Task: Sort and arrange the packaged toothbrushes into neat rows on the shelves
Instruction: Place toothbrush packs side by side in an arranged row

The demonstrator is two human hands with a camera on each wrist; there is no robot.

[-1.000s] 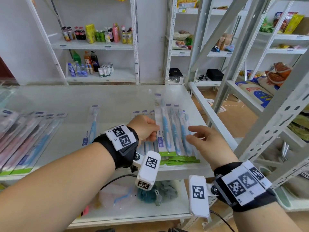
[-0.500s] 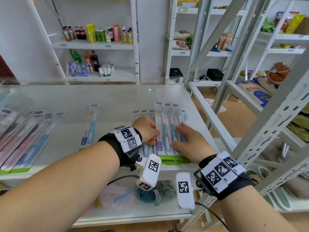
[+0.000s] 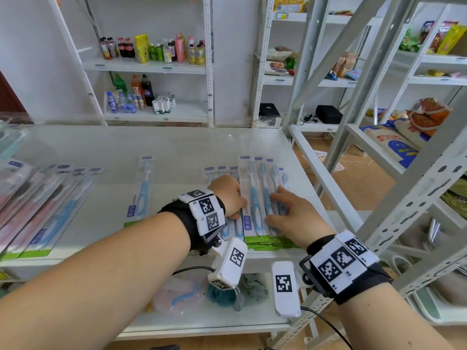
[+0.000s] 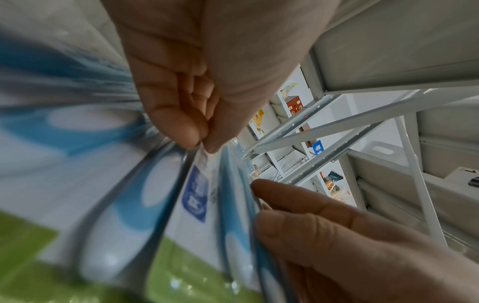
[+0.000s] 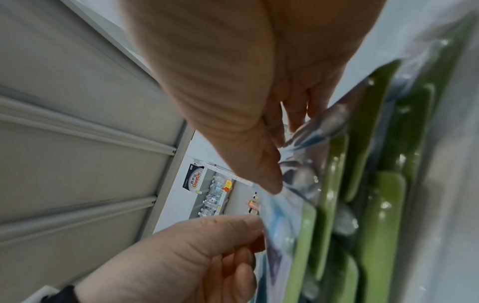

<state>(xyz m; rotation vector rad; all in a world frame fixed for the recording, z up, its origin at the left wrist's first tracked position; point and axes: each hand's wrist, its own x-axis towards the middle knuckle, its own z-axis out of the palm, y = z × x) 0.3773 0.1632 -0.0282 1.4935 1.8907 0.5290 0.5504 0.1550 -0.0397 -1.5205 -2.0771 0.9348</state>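
Mid-sort: right row being squared.
Left hand (image 3: pixel 228 195) pinches a pack (image 3: pixel 252 198); right hand (image 3: pixel 290 213) lies flat on it; centre pack (image 3: pixel 142 190) and left pile (image 3: pixel 45 205) remain.

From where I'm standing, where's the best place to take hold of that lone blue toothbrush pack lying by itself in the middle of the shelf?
Probably the near end of the single toothbrush pack, at its green card edge. It lies flat on the glass shelf with that end toward you and nothing touching its sides, so come from the front and pinch the thin card, thumb on top.
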